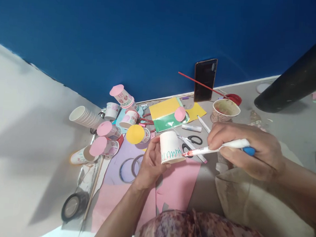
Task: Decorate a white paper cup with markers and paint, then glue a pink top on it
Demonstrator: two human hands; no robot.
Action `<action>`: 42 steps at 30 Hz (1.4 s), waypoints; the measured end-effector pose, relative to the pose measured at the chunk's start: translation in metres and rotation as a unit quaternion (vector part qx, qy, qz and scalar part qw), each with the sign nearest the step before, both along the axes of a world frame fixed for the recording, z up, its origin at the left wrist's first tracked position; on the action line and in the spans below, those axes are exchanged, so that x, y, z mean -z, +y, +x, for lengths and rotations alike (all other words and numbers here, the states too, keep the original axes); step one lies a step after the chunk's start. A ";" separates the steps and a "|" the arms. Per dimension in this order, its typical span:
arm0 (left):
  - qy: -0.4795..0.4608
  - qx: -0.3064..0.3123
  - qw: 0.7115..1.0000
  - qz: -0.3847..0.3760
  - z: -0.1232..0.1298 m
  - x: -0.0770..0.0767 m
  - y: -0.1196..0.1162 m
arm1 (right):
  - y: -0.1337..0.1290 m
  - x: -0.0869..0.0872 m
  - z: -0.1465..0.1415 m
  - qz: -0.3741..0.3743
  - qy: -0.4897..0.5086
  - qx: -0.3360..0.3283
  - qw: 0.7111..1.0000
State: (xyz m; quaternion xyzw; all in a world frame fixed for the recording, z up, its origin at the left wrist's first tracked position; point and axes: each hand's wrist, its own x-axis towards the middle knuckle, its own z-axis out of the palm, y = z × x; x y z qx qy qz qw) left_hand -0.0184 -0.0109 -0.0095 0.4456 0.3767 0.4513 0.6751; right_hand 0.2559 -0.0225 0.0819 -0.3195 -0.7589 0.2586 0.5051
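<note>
My left hand [150,165] is wrapped round a white paper cup [169,142], which is tilted. Green grass-like strokes run round the cup near its rim. In my right hand [245,150] is a white marker [215,147] with a red tip, and the tip is at the right side of the cup by the strokes. A blue cap [249,151] shows beside the marker's rear end, against my right hand. Black-handled scissors [195,139] lie just behind the cup, partly hidden by it.
Decorated paper cups [112,110] with pink and yellow discs and a stack of plain cups [83,117] stand left. Tape rolls [127,170] lie on purple paper. Behind are a glue stick [191,128], a phone [204,80] against the wall, a used cup [225,110] and a black cylinder [293,74].
</note>
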 end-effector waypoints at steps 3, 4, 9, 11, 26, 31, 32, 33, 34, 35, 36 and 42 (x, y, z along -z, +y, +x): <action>0.013 -0.004 1.000 -0.002 -0.001 0.000 0.000 | 0.000 0.001 0.001 -0.001 0.004 0.013 1.000; 0.015 -0.004 1.000 -0.002 -0.001 0.001 0.000 | 0.000 0.001 0.001 0.004 0.010 0.019 1.000; 0.026 0.000 1.000 0.006 -0.002 0.002 0.000 | 0.000 0.002 0.001 0.010 0.002 -0.004 1.000; 0.024 -0.003 1.000 0.007 -0.001 0.001 0.000 | -0.001 0.002 0.002 -0.005 0.001 -0.001 1.000; 0.109 -0.089 0.982 0.128 0.004 0.001 0.000 | 0.036 -0.003 0.048 -0.028 -0.090 0.449 0.888; 0.180 -0.155 0.959 0.156 0.004 0.003 0.001 | 0.049 -0.002 0.066 -0.143 -0.182 0.503 0.833; 0.189 -0.166 0.956 0.154 0.003 0.003 0.001 | 0.050 -0.002 0.068 -0.164 -0.196 0.496 0.830; 0.197 -0.175 0.953 0.152 0.003 0.003 0.001 | 0.051 -0.002 0.070 -0.181 -0.205 0.483 0.832; 0.202 -0.183 0.951 0.150 0.002 0.002 0.002 | 0.051 -0.002 0.071 -0.194 -0.206 0.468 0.837; 0.195 -0.191 0.951 0.148 0.002 0.002 0.002 | 0.051 -0.002 0.072 -0.200 -0.205 0.457 0.842; 0.190 -0.190 0.952 0.145 0.002 0.002 0.003 | 0.052 -0.001 0.073 -0.201 -0.207 0.447 0.847; 0.193 -0.180 0.956 0.127 -0.001 0.005 0.004 | 0.062 0.014 0.074 -0.158 -0.278 0.403 0.858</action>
